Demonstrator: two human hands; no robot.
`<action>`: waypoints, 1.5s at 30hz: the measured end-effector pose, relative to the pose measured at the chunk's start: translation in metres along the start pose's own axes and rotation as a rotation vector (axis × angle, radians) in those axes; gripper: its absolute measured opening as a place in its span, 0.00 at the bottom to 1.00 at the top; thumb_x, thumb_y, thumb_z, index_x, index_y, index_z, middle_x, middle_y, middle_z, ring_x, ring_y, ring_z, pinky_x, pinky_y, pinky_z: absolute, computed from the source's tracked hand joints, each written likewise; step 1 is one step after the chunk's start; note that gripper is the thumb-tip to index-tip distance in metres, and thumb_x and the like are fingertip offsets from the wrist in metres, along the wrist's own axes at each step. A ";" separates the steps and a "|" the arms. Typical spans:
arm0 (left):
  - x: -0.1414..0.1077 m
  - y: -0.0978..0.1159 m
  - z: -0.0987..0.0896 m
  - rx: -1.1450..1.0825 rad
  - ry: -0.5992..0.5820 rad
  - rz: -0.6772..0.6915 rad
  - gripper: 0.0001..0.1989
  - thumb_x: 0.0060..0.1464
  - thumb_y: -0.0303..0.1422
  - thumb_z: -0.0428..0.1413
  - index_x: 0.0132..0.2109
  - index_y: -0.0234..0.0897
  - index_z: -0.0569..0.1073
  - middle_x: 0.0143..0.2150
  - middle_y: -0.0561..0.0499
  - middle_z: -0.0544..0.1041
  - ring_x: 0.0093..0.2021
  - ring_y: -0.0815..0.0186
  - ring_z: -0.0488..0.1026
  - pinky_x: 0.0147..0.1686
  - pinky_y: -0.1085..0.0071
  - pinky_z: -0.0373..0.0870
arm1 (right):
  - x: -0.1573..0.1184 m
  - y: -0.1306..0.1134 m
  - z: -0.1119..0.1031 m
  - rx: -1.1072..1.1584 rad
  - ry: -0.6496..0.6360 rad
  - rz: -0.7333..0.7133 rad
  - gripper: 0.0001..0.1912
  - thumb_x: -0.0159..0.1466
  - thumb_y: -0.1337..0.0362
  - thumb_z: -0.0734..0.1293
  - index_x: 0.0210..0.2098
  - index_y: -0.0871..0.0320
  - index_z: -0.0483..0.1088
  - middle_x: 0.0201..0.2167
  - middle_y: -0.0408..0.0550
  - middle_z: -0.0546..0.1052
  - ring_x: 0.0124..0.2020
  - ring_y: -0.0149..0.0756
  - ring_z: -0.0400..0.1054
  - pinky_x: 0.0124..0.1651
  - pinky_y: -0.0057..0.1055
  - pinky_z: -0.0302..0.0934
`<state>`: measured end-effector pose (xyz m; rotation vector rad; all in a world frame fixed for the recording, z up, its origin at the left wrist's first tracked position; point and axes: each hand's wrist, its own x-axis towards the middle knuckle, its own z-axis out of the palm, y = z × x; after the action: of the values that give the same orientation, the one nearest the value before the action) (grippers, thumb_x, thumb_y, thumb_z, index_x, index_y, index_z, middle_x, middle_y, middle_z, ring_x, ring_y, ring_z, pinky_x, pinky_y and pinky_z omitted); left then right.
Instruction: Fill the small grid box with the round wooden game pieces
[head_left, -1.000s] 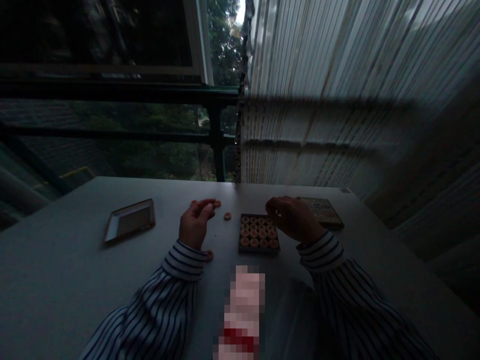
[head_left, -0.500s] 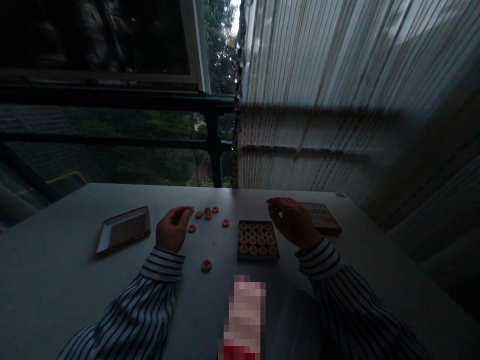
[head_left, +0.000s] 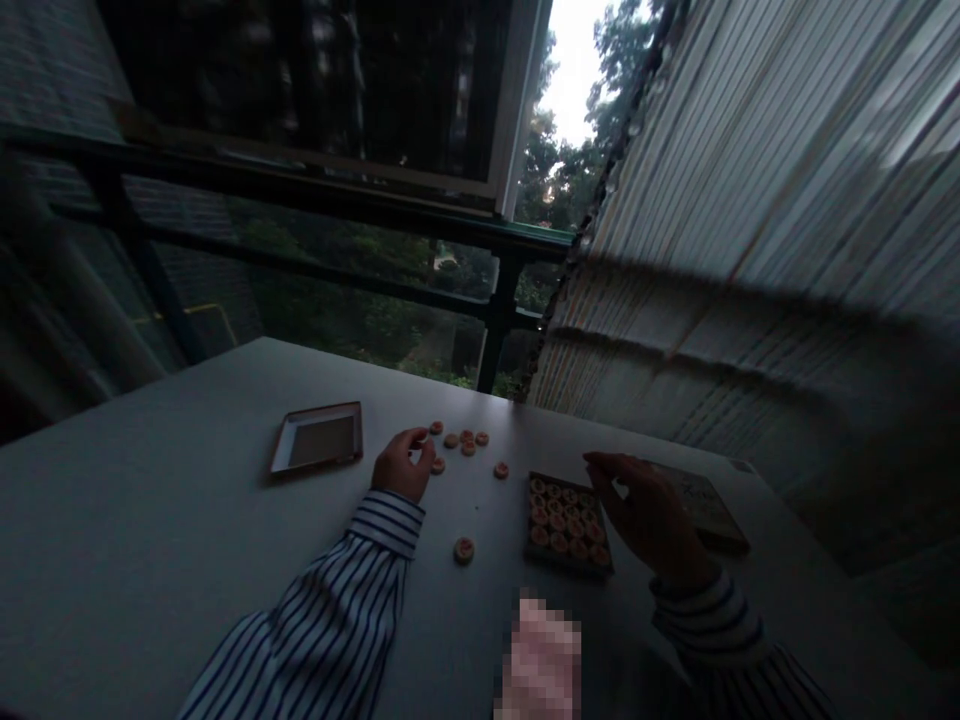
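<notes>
My left hand hovers low over the table with thumb and index finger curved and a gap between them. A round xiangqi piece lies just beyond its index fingertip, and another piece rests beside the thumb. Several more loose pieces are grouped to the right of that hand. My right hand is over the right edge of a square box, its index finger stretched out, the thumb slightly apart below, and nothing visible held. Rows of pieces fill the box, red-marked ones toward me.
A shallow tray-like lid lies on the white table at the left. Behind my right hand is a flat printed box or lid. One piece sits alone near me. A railing and striped curtain stand behind the table.
The view has turned left and tilted. A piece now shows just past my left index fingertip, where none was distinctly visible before. My right hand stays by the box.
</notes>
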<state>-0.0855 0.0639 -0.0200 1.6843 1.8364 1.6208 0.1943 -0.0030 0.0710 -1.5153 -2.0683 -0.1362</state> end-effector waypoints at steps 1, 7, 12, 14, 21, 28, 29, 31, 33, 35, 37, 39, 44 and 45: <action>0.000 -0.002 0.001 0.004 -0.008 -0.004 0.13 0.46 0.37 0.48 0.37 0.35 0.70 0.35 0.46 0.74 0.32 0.63 0.71 0.33 0.67 0.68 | 0.001 -0.004 0.002 0.032 -0.032 -0.024 0.13 0.61 0.63 0.56 0.41 0.58 0.67 0.35 0.50 0.73 0.36 0.35 0.67 0.40 0.32 0.60; -0.002 -0.007 0.002 0.142 -0.133 0.049 0.15 0.46 0.35 0.49 0.40 0.32 0.70 0.38 0.43 0.74 0.37 0.60 0.71 0.37 0.66 0.68 | 0.018 -0.043 0.024 0.025 -0.224 -0.186 0.14 0.61 0.66 0.55 0.42 0.58 0.67 0.38 0.51 0.73 0.39 0.35 0.65 0.42 0.30 0.58; -0.003 -0.007 0.000 0.320 -0.243 0.164 0.15 0.45 0.33 0.50 0.41 0.34 0.71 0.41 0.42 0.74 0.42 0.57 0.70 0.44 0.64 0.65 | 0.029 -0.065 0.056 -0.003 -0.312 -0.253 0.14 0.60 0.65 0.56 0.43 0.59 0.68 0.37 0.50 0.73 0.39 0.33 0.65 0.42 0.28 0.57; -0.004 -0.007 0.001 0.331 -0.243 0.180 0.14 0.45 0.32 0.50 0.40 0.35 0.71 0.41 0.44 0.74 0.42 0.57 0.69 0.44 0.64 0.64 | 0.028 -0.067 0.068 0.000 -0.299 -0.270 0.15 0.61 0.65 0.56 0.45 0.59 0.66 0.40 0.50 0.72 0.41 0.33 0.65 0.43 0.28 0.56; -0.009 -0.014 0.007 0.393 -0.260 0.172 0.14 0.45 0.33 0.49 0.38 0.34 0.73 0.41 0.45 0.75 0.43 0.57 0.68 0.45 0.63 0.63 | 0.016 -0.068 0.091 -0.032 -0.284 -0.274 0.15 0.61 0.66 0.56 0.47 0.58 0.64 0.44 0.51 0.70 0.44 0.35 0.62 0.45 0.31 0.55; -0.010 -0.015 0.005 0.510 -0.329 0.185 0.16 0.45 0.38 0.50 0.38 0.35 0.74 0.43 0.44 0.74 0.45 0.56 0.67 0.44 0.62 0.64 | 0.014 -0.062 0.097 -0.027 -0.278 -0.253 0.15 0.61 0.66 0.56 0.46 0.57 0.64 0.44 0.50 0.70 0.44 0.36 0.61 0.46 0.32 0.54; -0.010 -0.014 0.005 0.520 -0.325 0.191 0.15 0.45 0.38 0.50 0.37 0.35 0.74 0.43 0.44 0.74 0.44 0.56 0.67 0.43 0.62 0.64 | 0.014 -0.061 0.097 -0.023 -0.280 -0.253 0.15 0.61 0.66 0.56 0.47 0.57 0.64 0.44 0.49 0.70 0.44 0.36 0.61 0.46 0.33 0.53; -0.010 -0.014 0.005 0.536 -0.314 0.209 0.14 0.46 0.38 0.50 0.36 0.36 0.74 0.42 0.45 0.74 0.44 0.56 0.68 0.43 0.61 0.65 | 0.014 -0.059 0.096 -0.014 -0.290 -0.258 0.15 0.61 0.66 0.56 0.46 0.57 0.64 0.44 0.49 0.70 0.44 0.36 0.62 0.46 0.33 0.54; -0.010 -0.014 0.005 0.546 -0.306 0.226 0.13 0.47 0.38 0.49 0.35 0.37 0.74 0.42 0.45 0.74 0.43 0.56 0.68 0.42 0.62 0.65 | 0.013 -0.059 0.095 -0.006 -0.296 -0.270 0.15 0.60 0.67 0.57 0.46 0.57 0.64 0.44 0.49 0.70 0.44 0.36 0.61 0.46 0.33 0.53; -0.010 -0.015 0.006 0.550 -0.293 0.237 0.12 0.48 0.37 0.48 0.34 0.37 0.74 0.41 0.45 0.74 0.43 0.57 0.68 0.41 0.63 0.65 | 0.013 -0.060 0.095 -0.004 -0.296 -0.278 0.15 0.60 0.67 0.57 0.46 0.57 0.64 0.44 0.49 0.70 0.44 0.37 0.61 0.46 0.33 0.53; -0.010 -0.016 0.006 0.551 -0.284 0.245 0.12 0.48 0.36 0.48 0.33 0.38 0.74 0.41 0.46 0.74 0.43 0.58 0.68 0.41 0.64 0.65 | 0.013 -0.062 0.094 -0.005 -0.293 -0.282 0.15 0.60 0.67 0.57 0.46 0.57 0.64 0.44 0.50 0.70 0.44 0.36 0.61 0.45 0.33 0.54; -0.010 -0.016 0.007 0.554 -0.281 0.246 0.11 0.48 0.36 0.49 0.33 0.38 0.74 0.40 0.47 0.74 0.42 0.59 0.68 0.41 0.64 0.65 | 0.013 -0.062 0.094 -0.007 -0.290 -0.285 0.15 0.60 0.67 0.57 0.46 0.57 0.64 0.43 0.50 0.70 0.44 0.36 0.61 0.45 0.33 0.54; -0.009 -0.015 0.006 0.544 -0.292 0.250 0.10 0.49 0.35 0.48 0.33 0.38 0.73 0.38 0.48 0.75 0.40 0.60 0.69 0.40 0.66 0.64 | 0.012 -0.062 0.093 0.001 -0.282 -0.282 0.15 0.60 0.68 0.57 0.46 0.57 0.65 0.44 0.50 0.70 0.44 0.37 0.61 0.45 0.34 0.54; -0.009 -0.014 0.006 0.537 -0.290 0.252 0.10 0.49 0.35 0.48 0.34 0.38 0.72 0.37 0.48 0.75 0.40 0.60 0.69 0.40 0.66 0.64 | 0.012 -0.062 0.093 0.004 -0.284 -0.281 0.15 0.60 0.68 0.57 0.46 0.57 0.65 0.44 0.50 0.70 0.44 0.37 0.61 0.45 0.34 0.53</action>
<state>-0.0870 0.0633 -0.0376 2.3020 2.0873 0.9130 0.1003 0.0226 0.0145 -1.2945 -2.4995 -0.0228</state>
